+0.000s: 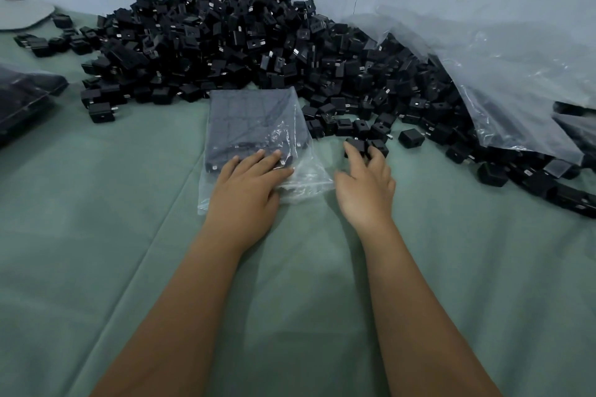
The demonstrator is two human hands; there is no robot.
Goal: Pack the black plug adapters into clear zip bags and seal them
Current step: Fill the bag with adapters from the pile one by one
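Observation:
A clear zip bag (pixel 254 126) lies flat on the green cloth, filled with rows of black plug adapters; its open end points toward me. My left hand (pixel 248 184) rests flat on the bag's near end, fingers straight, pressing it down. To the right, my right hand (pixel 367 180) reaches into loose adapters and its fingers curl round two black adapters (pixel 366 147). A big heap of black plug adapters (pixel 245 42) fills the back of the cloth against the wall.
A large crumpled clear plastic sack (pixel 503 74) spills adapters at the right. Filled bags (pixel 22 97) lie at the left edge. A grey round plate (pixel 22 14) sits at the far left. Green cloth (pixel 290 284) spreads in front.

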